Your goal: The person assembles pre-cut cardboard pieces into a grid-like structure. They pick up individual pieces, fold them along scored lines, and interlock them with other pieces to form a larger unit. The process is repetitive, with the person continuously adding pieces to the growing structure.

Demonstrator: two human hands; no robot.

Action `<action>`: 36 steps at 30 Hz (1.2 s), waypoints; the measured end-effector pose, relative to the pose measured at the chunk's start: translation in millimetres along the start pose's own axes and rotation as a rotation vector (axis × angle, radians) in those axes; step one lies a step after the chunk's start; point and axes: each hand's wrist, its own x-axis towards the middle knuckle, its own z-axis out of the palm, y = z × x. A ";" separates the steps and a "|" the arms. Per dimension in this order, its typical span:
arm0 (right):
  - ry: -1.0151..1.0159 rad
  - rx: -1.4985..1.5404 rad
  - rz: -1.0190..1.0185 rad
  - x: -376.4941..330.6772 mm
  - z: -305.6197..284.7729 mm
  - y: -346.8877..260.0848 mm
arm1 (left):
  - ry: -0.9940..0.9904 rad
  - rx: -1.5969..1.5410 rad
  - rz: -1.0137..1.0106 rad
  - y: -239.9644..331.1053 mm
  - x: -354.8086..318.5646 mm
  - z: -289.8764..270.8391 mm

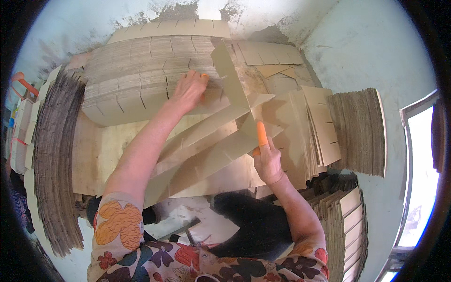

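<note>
My left hand [189, 90] is at the near face of a long stack of slotted cardboard strips [136, 84]. Its fingers are bent and closed at a strip's edge, their tips partly hidden, and orange finger covers show on it. My right hand [268, 163], also with orange finger covers, grips a partly assembled cardboard divider [206, 160], its index finger stretched up along the cardboard. In this divider, long strips lie slanting toward the lower left. One crossing strip [231, 77] stands up and leans toward the back.
A light wooden board [115, 141] lies under the work. Leaning cardboard sheets [322, 122] stand at right, beside another stack [359, 131]. A tall cardboard stack [56, 155] borders the left, and more slotted strips [347, 221] sit at lower right. Walls close off the back and right.
</note>
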 end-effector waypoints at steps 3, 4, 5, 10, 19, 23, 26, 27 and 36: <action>0.028 0.024 -0.019 -2.8 -2.7 -1.2 | 0.052 0.080 0.031 -4.7 -2.3 8.2; 0.041 0.018 -0.029 -4.3 -5.2 -0.5 | 0.046 0.033 0.027 -4.6 -3.3 7.0; 0.052 0.013 -0.040 -5.9 -7.1 -1.3 | 0.040 -0.014 0.022 -4.9 -5.2 5.3; 0.020 -0.020 -0.033 -8.3 -18.1 -10.3 | 0.054 -0.075 -0.037 0.9 -6.0 -5.2; 0.020 -0.052 -0.076 -23.2 -28.3 -13.7 | 0.100 -0.070 -0.012 10.9 -9.3 -16.0; -0.012 -0.025 -0.048 -27.9 -32.0 -16.6 | 0.108 -0.083 0.002 20.1 -12.3 -20.4; -0.030 -0.019 -0.038 -32.2 -30.4 -15.3 | 0.168 -0.119 0.004 23.6 -13.1 -24.2; -0.035 -0.018 -0.040 -31.9 -31.1 -17.0 | 0.189 -0.134 0.002 24.1 -13.1 -25.1; -0.141 -0.030 0.064 -30.3 -33.9 -26.1 | 0.243 -0.238 0.064 32.8 -16.1 -34.2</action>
